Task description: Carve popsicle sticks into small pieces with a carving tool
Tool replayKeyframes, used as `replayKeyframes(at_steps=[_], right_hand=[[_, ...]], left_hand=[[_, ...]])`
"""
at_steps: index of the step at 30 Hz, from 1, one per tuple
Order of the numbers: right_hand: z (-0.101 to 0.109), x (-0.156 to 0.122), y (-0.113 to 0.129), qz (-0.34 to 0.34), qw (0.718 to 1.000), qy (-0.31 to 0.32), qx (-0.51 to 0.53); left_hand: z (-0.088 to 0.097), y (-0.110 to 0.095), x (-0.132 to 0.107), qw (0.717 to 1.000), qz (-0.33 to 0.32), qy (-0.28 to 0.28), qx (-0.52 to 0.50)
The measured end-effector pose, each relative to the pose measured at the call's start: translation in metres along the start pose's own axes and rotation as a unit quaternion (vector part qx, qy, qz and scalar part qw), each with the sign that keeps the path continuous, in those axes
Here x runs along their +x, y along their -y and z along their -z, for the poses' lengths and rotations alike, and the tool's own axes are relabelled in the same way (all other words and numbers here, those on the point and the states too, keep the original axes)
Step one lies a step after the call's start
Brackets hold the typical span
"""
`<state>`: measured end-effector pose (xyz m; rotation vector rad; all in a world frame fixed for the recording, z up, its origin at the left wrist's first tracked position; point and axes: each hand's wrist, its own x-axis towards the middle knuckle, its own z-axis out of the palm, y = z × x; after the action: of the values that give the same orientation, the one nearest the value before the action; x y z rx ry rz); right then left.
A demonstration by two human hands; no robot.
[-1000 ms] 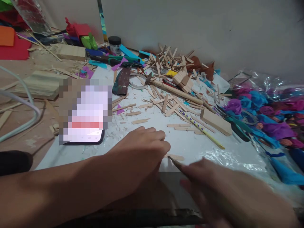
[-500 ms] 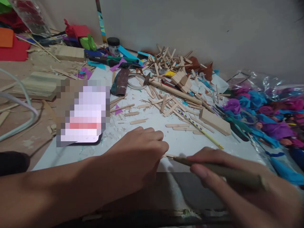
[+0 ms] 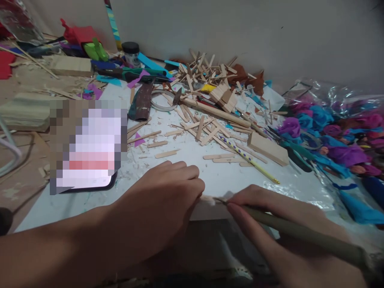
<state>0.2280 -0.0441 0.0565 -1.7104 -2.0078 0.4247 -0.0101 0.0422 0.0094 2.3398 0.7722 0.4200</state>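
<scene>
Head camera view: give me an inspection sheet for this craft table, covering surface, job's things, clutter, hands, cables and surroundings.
Surface: white table sheet, littered with wood shavings.
Job's things: small wooden piece at the table's near edge; slim olive tool, tip touching it.
Clutter: craft sticks heaped at the back, dotted pencil, wood block, phone, paper flowers on the right.
Hands: left hand curled, fingertips on the wooden piece; right hand grips the tool.
Cables: pale cable at the left edge.
Surroundings: grey wall behind.
</scene>
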Motion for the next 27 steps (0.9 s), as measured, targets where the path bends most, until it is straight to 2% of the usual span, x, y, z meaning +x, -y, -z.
replayKeyframes(at_steps=[3,4,9,11,14,20,23,27], right_hand=[[0.003,-0.010,-0.002,-0.014,0.997,-0.080,0.004],[0.003,-0.012,-0.004,-0.012,0.996,-0.086,0.011],[-0.002,-0.018,-0.009,0.016,0.997,-0.049,0.055],[-0.008,-0.023,-0.009,0.033,0.996,-0.060,0.064],[-0.016,-0.032,-0.011,0.061,0.995,-0.062,0.039],[-0.015,-0.032,-0.022,0.130,0.991,0.005,-0.016],[-0.013,-0.028,-0.022,0.122,0.992,0.018,0.005],[-0.015,-0.027,-0.019,0.065,0.995,-0.009,0.079]], left_hand=[[0.000,-0.003,0.000,1.000,0.022,0.001,-0.004],[0.000,-0.004,0.000,1.000,0.027,0.001,-0.006],[0.000,-0.008,-0.001,1.000,0.016,-0.012,-0.003],[-0.001,-0.008,0.000,1.000,0.008,-0.013,-0.004],[-0.001,-0.006,0.001,1.000,-0.003,-0.016,0.000],[-0.002,-0.002,-0.001,0.999,-0.028,-0.031,0.008],[-0.001,-0.002,0.000,0.999,-0.027,-0.020,0.009],[0.000,-0.002,0.001,0.999,-0.024,-0.018,0.013]])
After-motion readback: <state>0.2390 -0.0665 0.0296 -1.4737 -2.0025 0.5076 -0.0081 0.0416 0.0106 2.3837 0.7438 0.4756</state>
